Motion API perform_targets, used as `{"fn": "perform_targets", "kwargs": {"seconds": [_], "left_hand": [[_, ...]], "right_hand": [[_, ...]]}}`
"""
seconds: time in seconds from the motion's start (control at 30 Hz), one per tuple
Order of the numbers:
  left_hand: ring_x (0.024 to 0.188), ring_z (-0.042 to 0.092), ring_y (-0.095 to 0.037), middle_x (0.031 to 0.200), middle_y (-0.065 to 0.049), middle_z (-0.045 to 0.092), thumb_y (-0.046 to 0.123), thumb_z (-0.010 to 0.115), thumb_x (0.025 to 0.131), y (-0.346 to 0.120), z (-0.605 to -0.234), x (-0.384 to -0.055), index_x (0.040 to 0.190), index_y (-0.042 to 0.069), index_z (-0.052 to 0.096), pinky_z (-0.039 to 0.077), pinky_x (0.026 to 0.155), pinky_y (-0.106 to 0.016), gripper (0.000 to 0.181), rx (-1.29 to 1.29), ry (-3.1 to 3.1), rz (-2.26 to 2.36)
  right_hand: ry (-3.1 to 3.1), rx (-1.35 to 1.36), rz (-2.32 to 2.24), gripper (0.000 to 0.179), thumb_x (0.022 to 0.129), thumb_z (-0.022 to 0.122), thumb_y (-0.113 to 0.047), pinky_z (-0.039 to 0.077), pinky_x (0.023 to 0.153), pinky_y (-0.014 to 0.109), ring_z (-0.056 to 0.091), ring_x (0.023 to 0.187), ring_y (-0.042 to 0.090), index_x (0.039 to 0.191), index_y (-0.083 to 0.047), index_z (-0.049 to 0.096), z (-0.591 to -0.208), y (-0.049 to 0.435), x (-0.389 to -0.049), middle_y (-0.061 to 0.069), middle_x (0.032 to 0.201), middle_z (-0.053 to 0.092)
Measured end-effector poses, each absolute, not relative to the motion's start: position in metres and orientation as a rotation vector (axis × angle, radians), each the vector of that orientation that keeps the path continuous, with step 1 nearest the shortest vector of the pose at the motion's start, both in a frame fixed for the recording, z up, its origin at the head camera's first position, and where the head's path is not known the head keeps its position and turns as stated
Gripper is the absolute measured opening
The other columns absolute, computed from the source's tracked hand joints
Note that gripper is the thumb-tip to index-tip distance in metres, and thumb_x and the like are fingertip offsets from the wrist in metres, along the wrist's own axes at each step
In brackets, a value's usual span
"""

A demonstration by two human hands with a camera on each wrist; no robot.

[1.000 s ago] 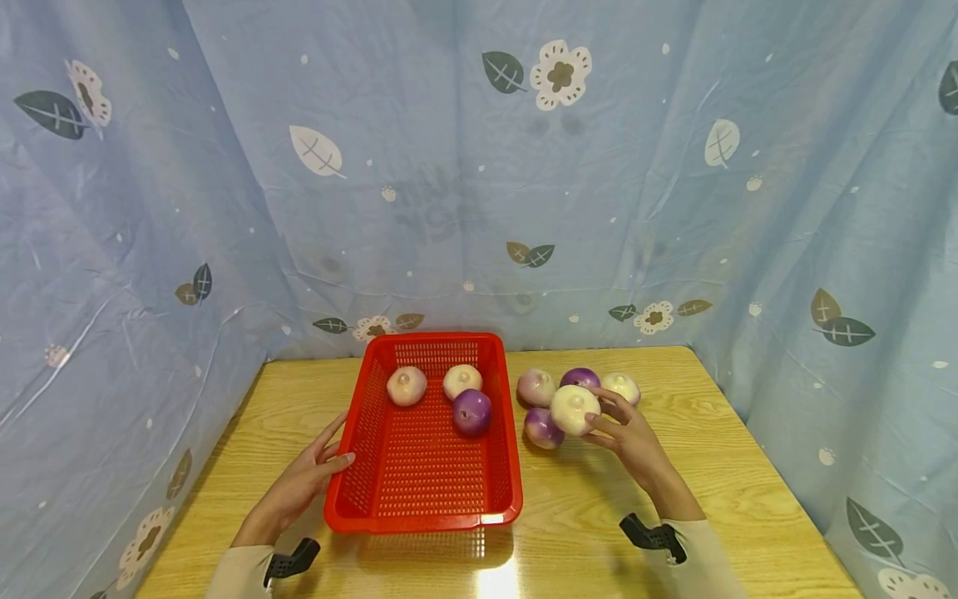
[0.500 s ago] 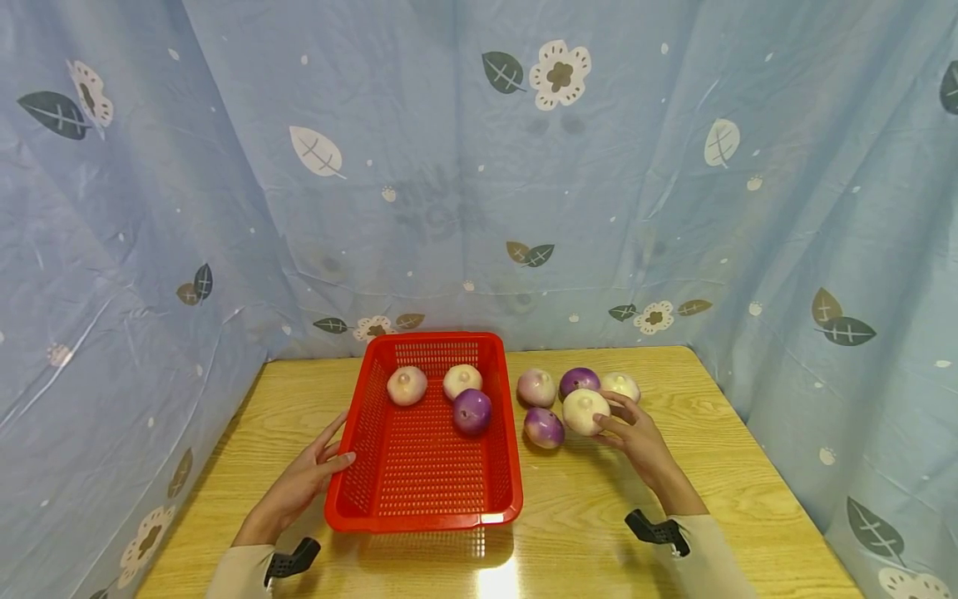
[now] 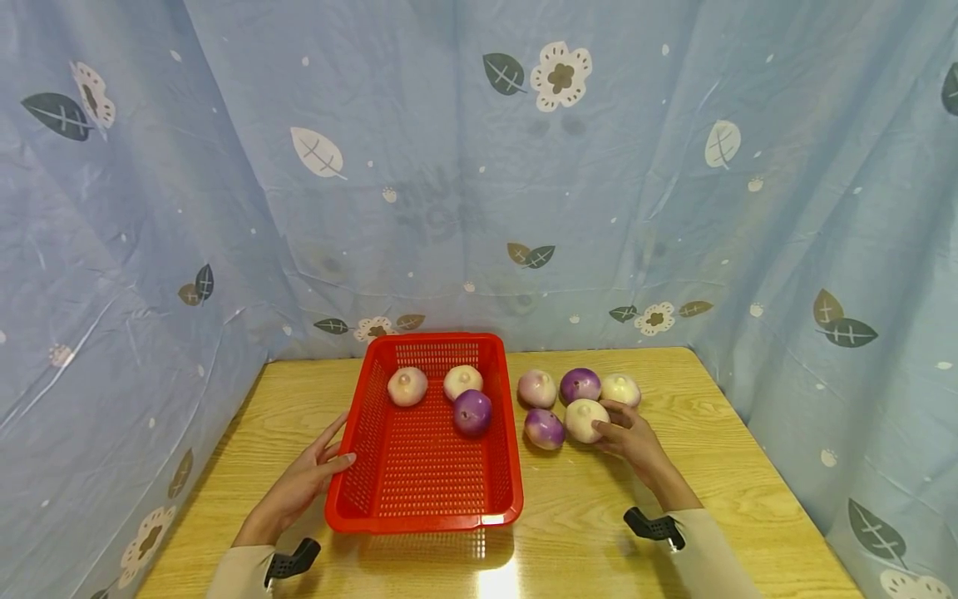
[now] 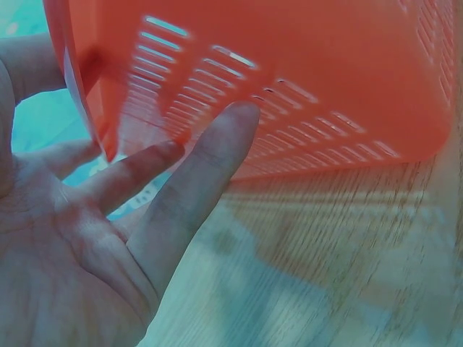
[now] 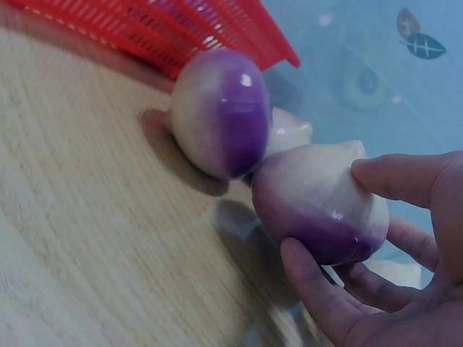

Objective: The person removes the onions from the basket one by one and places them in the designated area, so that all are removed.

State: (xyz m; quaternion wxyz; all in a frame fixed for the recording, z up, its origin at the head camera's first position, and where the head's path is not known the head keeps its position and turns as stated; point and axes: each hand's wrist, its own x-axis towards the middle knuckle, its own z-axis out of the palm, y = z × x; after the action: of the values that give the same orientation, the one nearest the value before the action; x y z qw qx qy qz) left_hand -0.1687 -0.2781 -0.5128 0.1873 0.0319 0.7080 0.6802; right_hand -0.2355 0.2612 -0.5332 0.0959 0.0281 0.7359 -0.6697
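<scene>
My right hand (image 3: 632, 441) pinches a turnip (image 3: 584, 421) between thumb and fingers, low over the table beside the other turnips. In the right wrist view this turnip (image 5: 318, 202) is white at its stubby end and purple below. A purple-and-white turnip (image 3: 544, 428) lies just left of it. Behind are a pinkish-white turnip (image 3: 536, 388), a purple turnip (image 3: 580, 385) and a pale turnip (image 3: 620, 388). My left hand (image 3: 303, 478) holds the left side of a red plastic basket (image 3: 427, 522), thumb over the rim and fingers against the outer slotted wall (image 4: 289, 134).
Inside the basket sit a pinkish-white turnip (image 3: 407, 387), a white turnip (image 3: 461, 382) and a purple turnip (image 3: 472, 413), all toward the back. The wooden table (image 3: 629, 532) ends at a blue leaf-patterned curtain (image 3: 427, 208) behind and on both sides.
My right hand has moved slightly right and then down toward the table with the turnip, uncovering the purple turnip behind. The left hand and basket stay in place.
</scene>
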Motion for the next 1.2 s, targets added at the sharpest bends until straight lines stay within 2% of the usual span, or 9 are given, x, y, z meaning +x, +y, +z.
{"fn": "perform_targets", "kwargs": {"seconds": [0.33, 0.57, 0.97, 1.07, 1.2], "left_hand": [[0.123, 0.057, -0.035, 0.155, -0.026, 0.028, 0.021, 0.056, 0.1, -0.278, -0.512, -0.168, 0.159, 0.034, 0.003, 0.055, 0.094, -0.046, 0.08, 0.091, 2.001, 1.912], [0.123, 0.058, -0.035, 0.155, -0.027, 0.028, 0.021, 0.056, 0.1, -0.277, -0.513, -0.168, 0.159, 0.033, 0.004, 0.055, 0.094, -0.046, 0.08, 0.091, 2.001, 1.913], [0.123, 0.058, -0.032, 0.156, -0.026, 0.027, 0.021, 0.055, 0.101, -0.278, -0.513, -0.168, 0.159, 0.035, 0.003, 0.055, 0.094, -0.045, 0.079, 0.105, 1.995, 1.912], [0.122, 0.059, -0.032, 0.155, -0.027, 0.027, 0.021, 0.055, 0.101, -0.278, -0.513, -0.168, 0.159, 0.034, 0.003, 0.055, 0.094, -0.045, 0.079, 0.11, 1.998, 1.911], [0.122, 0.059, -0.032, 0.156, -0.026, 0.028, 0.021, 0.055, 0.101, -0.278, -0.514, -0.168, 0.159, 0.035, 0.004, 0.055, 0.094, -0.046, 0.078, 0.105, 1.995, 1.913]], "right_hand": [[2.159, 0.096, -1.979, 0.059, 0.097, 0.062, -0.014, 0.059, 0.085, 0.033, 0.065, 0.092, 0.012, 0.147, 0.0, 0.033, -0.542, 0.261, -0.237, 0.017, 0.123, 0.052], [2.218, 0.135, -1.934, 0.06, 0.098, 0.061, -0.017, 0.057, 0.09, 0.033, 0.063, 0.1, 0.01, 0.148, 0.001, 0.034, -0.538, 0.264, -0.234, 0.03, 0.141, 0.043], [2.331, 0.109, -1.993, 0.058, 0.102, 0.053, -0.027, 0.051, 0.101, 0.032, 0.057, 0.102, -0.01, 0.149, 0.0, 0.032, -0.505, 0.276, -0.222, 0.024, 0.149, 0.038], [2.334, 0.077, -2.044, 0.057, 0.102, 0.055, -0.025, 0.053, 0.097, 0.027, 0.06, 0.105, -0.004, 0.148, 0.002, 0.034, -0.497, 0.276, -0.22, 0.02, 0.142, 0.045], [2.326, 0.006, -2.103, 0.057, 0.1, 0.058, -0.022, 0.055, 0.092, 0.024, 0.063, 0.106, 0.003, 0.145, 0.004, 0.036, -0.487, 0.271, -0.217, 0.002, 0.126, 0.055]]}}
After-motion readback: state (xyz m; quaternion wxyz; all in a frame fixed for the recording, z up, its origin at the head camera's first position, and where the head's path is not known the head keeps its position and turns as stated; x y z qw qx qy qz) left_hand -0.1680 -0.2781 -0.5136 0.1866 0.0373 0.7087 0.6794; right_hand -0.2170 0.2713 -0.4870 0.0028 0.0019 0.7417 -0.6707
